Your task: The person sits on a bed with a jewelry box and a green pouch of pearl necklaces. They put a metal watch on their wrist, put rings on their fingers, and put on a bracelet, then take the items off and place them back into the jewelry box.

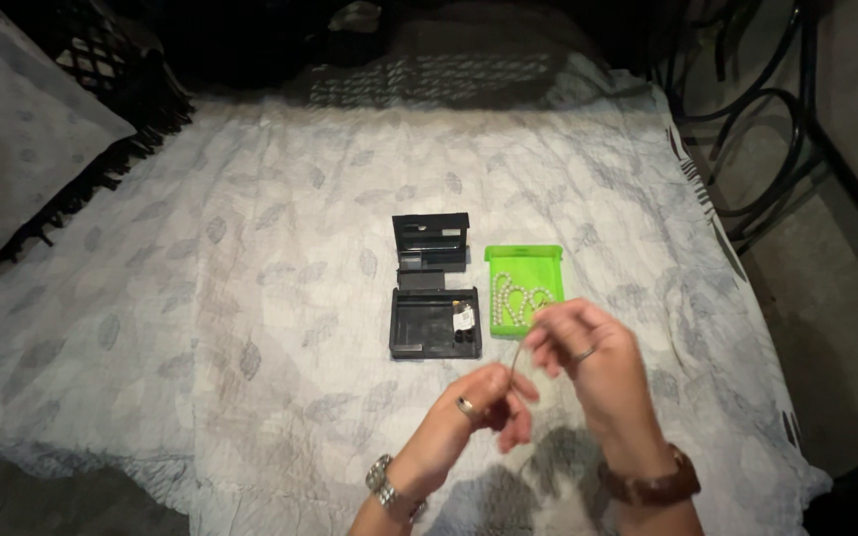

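A pale cloth (pixel 250 298) printed with grey leaves covers the surface from the left edge to the right, its dark fringe (pixel 101 174) trailing off the far left side.

Near the middle of the cloth lies an open black case (pixel 434 288), hinged so that its lid (pixel 431 241) lies on the far side and its shallow base (pixel 427 325) on the near side. A few small items sit in the right corner of the base, too small to tell apart.

Just right of the case, close beside it but not clearly touching, lies a green tray (pixel 523 260) holding a coiled string of white pearl beads (pixel 515 301).

Nearer than the case and tray, both hands are raised above the cloth. The left hand (pixel 474 412), with a ring on one finger and a metal wristwatch (pixel 382 483) at the wrist, has its thumb and fingers pinched together on the lower end of a thin thread or wire (pixel 517 359). The right hand (pixel 588 362), also ringed and wearing a brown leather strap (pixel 652 483), pinches the upper end of the same strand, its fingertips together in front of the near edge of the green tray. The strand runs short and nearly upright between the two hands, which are close together but not touching.

On the far right, beyond the cloth's edge, dark curved metal bars (pixel 757 129) stand over a bare floor.
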`<state>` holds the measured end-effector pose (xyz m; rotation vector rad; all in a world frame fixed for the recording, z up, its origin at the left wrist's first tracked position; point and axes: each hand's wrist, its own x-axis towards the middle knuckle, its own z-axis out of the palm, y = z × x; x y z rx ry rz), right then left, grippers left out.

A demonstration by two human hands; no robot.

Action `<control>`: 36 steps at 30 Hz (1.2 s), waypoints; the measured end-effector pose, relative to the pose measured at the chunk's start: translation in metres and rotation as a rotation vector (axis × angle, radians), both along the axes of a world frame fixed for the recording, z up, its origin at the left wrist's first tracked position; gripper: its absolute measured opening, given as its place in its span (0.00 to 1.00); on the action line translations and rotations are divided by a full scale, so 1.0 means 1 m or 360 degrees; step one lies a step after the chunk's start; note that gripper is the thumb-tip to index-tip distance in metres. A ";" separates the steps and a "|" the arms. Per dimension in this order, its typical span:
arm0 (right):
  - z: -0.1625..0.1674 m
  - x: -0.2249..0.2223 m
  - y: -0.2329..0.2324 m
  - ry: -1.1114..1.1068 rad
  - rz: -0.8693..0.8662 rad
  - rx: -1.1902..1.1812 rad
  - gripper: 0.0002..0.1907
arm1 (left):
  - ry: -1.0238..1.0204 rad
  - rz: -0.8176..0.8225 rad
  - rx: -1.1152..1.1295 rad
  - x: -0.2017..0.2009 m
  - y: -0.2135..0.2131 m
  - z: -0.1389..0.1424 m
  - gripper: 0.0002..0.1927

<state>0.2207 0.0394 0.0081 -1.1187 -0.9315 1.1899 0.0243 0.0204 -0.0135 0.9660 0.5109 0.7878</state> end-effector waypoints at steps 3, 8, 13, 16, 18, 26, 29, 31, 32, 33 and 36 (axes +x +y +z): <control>-0.029 0.016 0.012 0.0407 -0.0138 -0.0023 0.10 | 0.0051 0.0091 0.0163 0.006 -0.005 -0.002 0.15; -0.084 0.010 0.013 0.0804 -0.0076 -0.0246 0.12 | 0.0771 0.0414 0.0490 0.020 -0.002 0.014 0.13; -0.129 -0.032 -0.012 0.1178 0.0314 -0.0072 0.24 | 0.0582 0.0530 0.0911 0.040 -0.005 0.034 0.12; -0.149 -0.073 -0.023 0.1540 0.0351 -0.0180 0.31 | 0.0883 0.0454 0.0899 0.043 -0.009 0.042 0.12; -0.159 -0.094 -0.026 0.1784 0.0376 -0.0253 0.36 | 0.1019 0.0427 0.0831 0.042 -0.012 0.045 0.12; -0.188 -0.105 -0.046 0.1414 0.0626 -0.0580 0.34 | 0.0992 0.0450 0.0762 0.032 -0.018 0.044 0.13; -0.174 -0.092 -0.038 0.1200 0.0686 -0.0333 0.34 | 0.1029 0.0331 0.0694 0.028 -0.021 0.035 0.14; -0.153 -0.085 -0.025 0.0905 0.0676 -0.0220 0.31 | 0.0995 0.0328 0.0754 0.027 -0.022 0.032 0.15; -0.141 -0.081 -0.017 0.0694 0.0669 -0.0224 0.29 | 0.0978 0.0327 0.0786 0.026 -0.023 0.031 0.15; -0.129 -0.079 -0.012 0.0482 0.0662 -0.0229 0.26 | 0.0923 0.0358 0.0781 0.025 -0.024 0.030 0.15; -0.096 -0.071 -0.007 0.0295 0.0700 -0.0040 0.19 | 0.0777 0.0416 0.0683 0.018 -0.026 0.029 0.13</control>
